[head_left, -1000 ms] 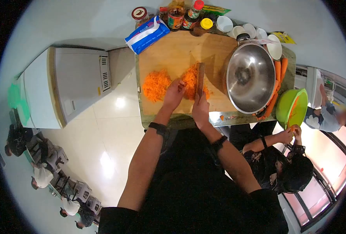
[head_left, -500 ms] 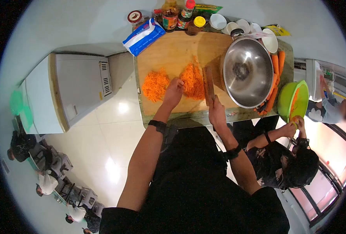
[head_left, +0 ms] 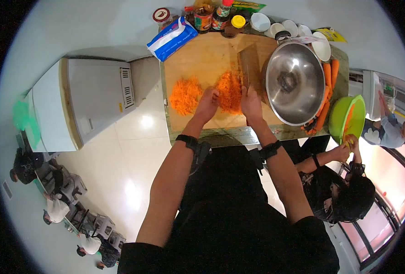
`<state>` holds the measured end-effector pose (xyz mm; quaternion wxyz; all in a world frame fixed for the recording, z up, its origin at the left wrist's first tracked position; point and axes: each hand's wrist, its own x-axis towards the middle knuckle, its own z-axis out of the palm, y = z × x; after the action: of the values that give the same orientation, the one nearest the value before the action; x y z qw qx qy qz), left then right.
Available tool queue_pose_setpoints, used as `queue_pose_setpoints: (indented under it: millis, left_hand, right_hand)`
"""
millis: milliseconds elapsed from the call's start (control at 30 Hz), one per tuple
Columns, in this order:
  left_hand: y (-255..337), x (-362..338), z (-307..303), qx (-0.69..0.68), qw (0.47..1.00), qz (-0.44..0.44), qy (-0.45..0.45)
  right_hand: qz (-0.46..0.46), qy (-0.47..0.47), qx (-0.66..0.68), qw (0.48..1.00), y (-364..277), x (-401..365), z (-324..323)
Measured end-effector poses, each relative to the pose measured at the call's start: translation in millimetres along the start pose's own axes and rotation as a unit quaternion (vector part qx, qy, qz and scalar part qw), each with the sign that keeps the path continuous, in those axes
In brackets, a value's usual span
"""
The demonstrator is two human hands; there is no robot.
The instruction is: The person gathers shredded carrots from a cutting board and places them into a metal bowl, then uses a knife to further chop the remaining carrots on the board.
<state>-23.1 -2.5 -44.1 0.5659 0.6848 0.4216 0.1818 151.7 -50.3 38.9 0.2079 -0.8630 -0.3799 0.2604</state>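
My right hand (head_left: 252,104) is closed on a cleaver (head_left: 250,64), whose broad blade points away from me, its face turned partly upward. The blade stands along the right edge of a pile of shredded carrot (head_left: 229,92). At that pile's left side is my left hand (head_left: 207,105), fingers pinched together; whatever is between them is too small to make out. A second heap of shredded carrot (head_left: 185,96) lies farther left. Both heaps rest on the wooden cutting board (head_left: 202,52).
A steel bowl (head_left: 318,80) stands right of the board, with whole carrots (head_left: 334,73) beside it. Bottles (head_left: 203,20) and a blue packet (head_left: 172,39) line the back. On the right, another person (head_left: 334,192) works over a green basin (head_left: 358,112).
My right hand has moved forward and the cleaver's blade has turned to show more of its face. My left hand stays beside the right-hand carrot pile. The whole view has shifted slightly.
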Motion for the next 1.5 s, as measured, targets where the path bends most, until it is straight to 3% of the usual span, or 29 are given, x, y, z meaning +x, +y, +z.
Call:
queue_pose_setpoints:
  millis: [67,133,200,267,400,467,567,700,767,800,867,933,1000,1067,1100,1167,1233,1267,1333,1400,1467,1500]
  left_hand:
    - [-17.1,1.9,6.4,-0.048,0.999,-0.016,-0.007]
    - [6.3,-0.3,-2.2,-0.039,0.999,-0.027,-0.006]
    - [15.4,-3.1,-7.2,-0.028,0.999,-0.043,-0.005]
    - [5.6,-2.8,-1.0,-0.059,0.998,-0.038,0.004]
    - [20.3,0.1,-10.2,0.047,0.998,-0.034,0.008]
    - [28.7,0.2,-10.7,0.105,0.992,-0.005,0.063]
    - [42.8,2.3,-13.3,0.183,0.981,-0.008,0.070]
    - [50.2,-1.9,-19.6,0.152,0.984,-0.082,0.034]
    - [56.6,-2.8,-25.3,0.114,0.983,-0.141,0.018]
    - [46.9,-0.6,-25.0,0.116,0.984,-0.137,0.016]
    - [16.6,5.3,-20.1,0.167,0.980,-0.044,0.103]
    - [19.7,23.3,-22.9,0.200,0.973,-0.045,0.101]
    - [30.2,41.6,-23.2,0.232,0.967,-0.050,0.097]
    - [44.1,54.5,-23.4,0.216,0.973,0.071,0.051]
    - [42.5,52.2,-17.9,0.214,0.973,0.068,0.048]
    - [40.6,47.8,-6.9,0.324,0.938,0.115,0.027]
    - [33.8,31.6,8.5,0.310,0.940,0.140,0.018]
    - [30.1,21.4,17.3,0.294,0.942,0.163,0.010]
    - [41.6,6.8,30.8,0.255,0.958,0.128,0.009]
    - [45.2,-1.6,33.5,0.220,0.971,0.090,0.012]
    - [42.2,-5.8,32.2,0.228,0.968,0.045,0.097]
    - [41.0,-6.8,31.7,0.228,0.968,0.044,0.096]
  right_hand:
    - [-0.016,-0.018,0.003,1.000,5.4,-9.2,-14.4]
    - [-0.037,-0.043,0.004,0.998,13.3,-24.6,-25.4]
    - [0.055,-0.135,0.007,0.989,21.9,-45.1,-30.0]
    - [0.062,-0.146,-0.022,0.987,29.4,-62.5,-35.2]
    - [0.052,-0.071,-0.009,0.996,33.7,-64.3,-40.6]
    - [0.070,-0.048,-0.035,0.996,36.9,-60.4,-39.5]
    - [-0.004,-0.012,-0.221,0.975,53.9,-32.1,-12.2]
    - [-0.104,0.076,-0.194,0.973,32.1,-14.6,-4.7]
    - [-0.040,-0.077,-0.276,0.957,20.8,-10.0,-6.9]
    - [-0.037,-0.073,-0.274,0.958,18.6,-13.2,-6.7]
    - [-0.067,-0.184,-0.314,0.929,20.5,-28.8,-11.5]
    - [-0.083,-0.202,-0.316,0.923,44.0,-37.8,-12.6]
    - [-0.052,-0.170,-0.283,0.943,56.8,-53.0,-19.4]
    - [-0.006,-0.140,-0.236,0.962,58.6,-63.3,-30.2]
    - [0.033,-0.109,-0.185,0.976,59.7,-68.2,-33.5]
    - [0.046,-0.100,-0.190,0.976,66.7,-78.0,-32.4]
    - [0.056,-0.086,-0.191,0.976,73.9,-85.7,-22.4]
    - [0.020,-0.044,-0.165,0.985,75.6,-93.8,-10.6]
    - [-0.014,-0.003,-0.140,0.990,62.3,-100.5,0.8]
    - [0.022,-0.068,-0.071,0.995,40.2,-97.7,3.6]
    - [0.031,-0.054,-0.035,0.997,40.0,-98.5,5.1]
    - [0.058,-0.027,-0.014,0.998,45.8,-100.3,1.9]
